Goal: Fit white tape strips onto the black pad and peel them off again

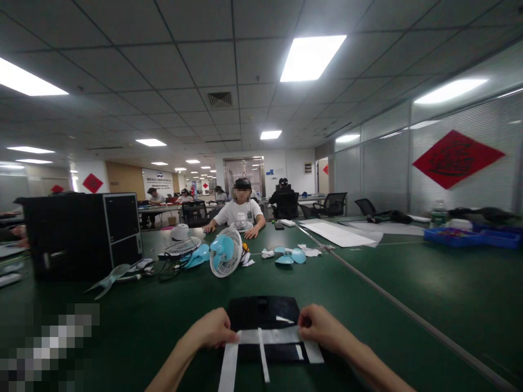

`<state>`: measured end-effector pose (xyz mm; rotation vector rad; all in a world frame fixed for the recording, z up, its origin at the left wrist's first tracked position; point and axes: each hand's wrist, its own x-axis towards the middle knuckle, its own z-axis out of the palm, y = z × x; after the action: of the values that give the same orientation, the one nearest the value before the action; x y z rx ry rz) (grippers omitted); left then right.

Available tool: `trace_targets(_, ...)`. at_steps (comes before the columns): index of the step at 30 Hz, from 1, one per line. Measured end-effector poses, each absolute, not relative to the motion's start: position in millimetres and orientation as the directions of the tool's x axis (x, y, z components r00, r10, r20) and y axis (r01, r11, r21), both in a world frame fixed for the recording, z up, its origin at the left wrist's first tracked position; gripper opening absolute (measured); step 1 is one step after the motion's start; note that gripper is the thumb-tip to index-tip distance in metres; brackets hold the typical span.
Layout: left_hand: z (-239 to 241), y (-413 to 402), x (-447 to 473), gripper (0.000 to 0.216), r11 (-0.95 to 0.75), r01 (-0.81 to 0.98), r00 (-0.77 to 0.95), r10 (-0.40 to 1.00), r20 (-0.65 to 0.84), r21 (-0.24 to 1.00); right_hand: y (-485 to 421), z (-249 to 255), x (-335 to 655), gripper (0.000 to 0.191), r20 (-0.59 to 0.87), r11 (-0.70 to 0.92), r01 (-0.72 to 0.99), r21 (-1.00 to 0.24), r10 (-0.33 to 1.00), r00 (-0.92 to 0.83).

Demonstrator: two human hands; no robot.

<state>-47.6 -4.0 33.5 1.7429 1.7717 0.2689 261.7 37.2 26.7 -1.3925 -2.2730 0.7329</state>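
Observation:
A flat black panel (261, 312) lies on the green table in front of me, with a small raised block near its far edge. Across it runs a pale grey-white strip (280, 335), its material unclear. My left hand (214, 328) pinches the strip's left end. At the right end, my right hand (318, 328) has closed its fingers on the same strip. A wider ribbed white strip (227, 367) hangs down below my left hand, and another pale piece (314, 352) lies under my right. A narrow white strip (263, 356) crosses the middle, pointing toward me.
Beyond the panel stand a white fan with blue blades (226, 252), loose blue fan blades (290, 255) and a fan base (180, 234). A black computer case (77, 234) is at left. A blue tray (469, 238) sits far right. A person (241, 212) sits opposite.

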Motion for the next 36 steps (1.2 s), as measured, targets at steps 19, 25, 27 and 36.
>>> trace_targets(19,40,-7,-44,0.044,0.199,0.882,-0.081,0.957,-0.28,0.428,40,22,267,0.033,0.021,0.284,0.758,-0.587,0.942,-0.336)
trace_targets(25,42,-9,-44,0.041,0.228,0.855,-0.092,0.951,-0.296,0.466,43,21,267,0.029,0.06,0.332,0.738,-0.588,0.927,-0.369)
trace_targets(27,43,-10,-43,0.042,0.228,0.858,-0.095,0.951,-0.293,0.461,40,23,266,0.028,0.06,0.331,0.746,-0.578,0.929,-0.366)
trace_targets(36,45,-12,-41,0.038,0.212,0.9,-0.107,0.954,-0.28,0.379,34,30,265,0.031,0.033,0.317,0.759,-0.568,0.931,-0.365)
